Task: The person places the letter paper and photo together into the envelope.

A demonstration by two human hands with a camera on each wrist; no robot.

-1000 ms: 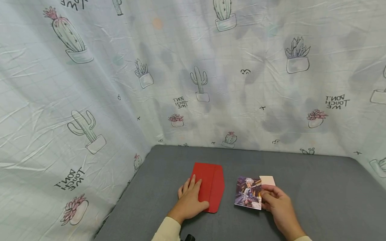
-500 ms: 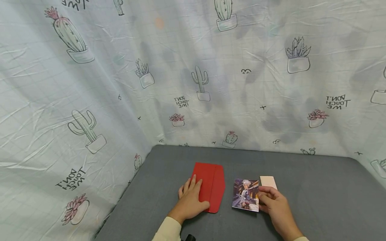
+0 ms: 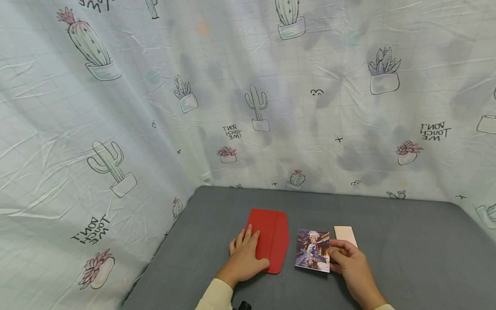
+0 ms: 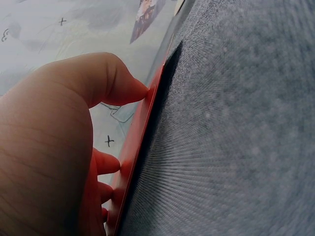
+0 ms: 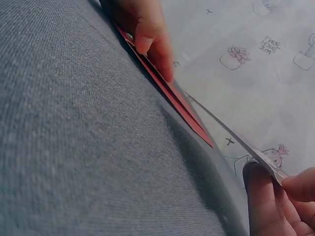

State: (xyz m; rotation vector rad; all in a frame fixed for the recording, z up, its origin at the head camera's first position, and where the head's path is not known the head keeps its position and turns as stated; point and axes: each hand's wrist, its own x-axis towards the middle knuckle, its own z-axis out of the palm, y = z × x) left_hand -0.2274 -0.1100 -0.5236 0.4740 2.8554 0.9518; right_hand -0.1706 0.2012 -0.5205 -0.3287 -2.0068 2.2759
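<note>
A red envelope (image 3: 276,239), its flap side toward the right, lies on the grey table. My left hand (image 3: 243,260) rests on it with fingers and thumb spread; in the left wrist view the thumb and fingertips press its surface (image 4: 133,147). To the right, my right hand (image 3: 353,268) pinches the right edge of a small picture card (image 3: 312,252) printed with a figure in a white hat. Seen edge-on in the right wrist view, the card (image 5: 231,132) is held between thumb and fingers, raised off the table and apart from the envelope (image 5: 192,125).
Behind my right hand lies a cream-coloured rectangular card or paper (image 3: 345,234), partly covered by the fingers. A grey cloth-like surface covers the table (image 3: 407,249). A curtain (image 3: 302,107) printed with cacti hangs along the back and left side.
My right hand has moved slightly left with the picture card, bringing it nearer the envelope and uncovering more of the cream piece. The left hand and envelope have stayed in place.
</note>
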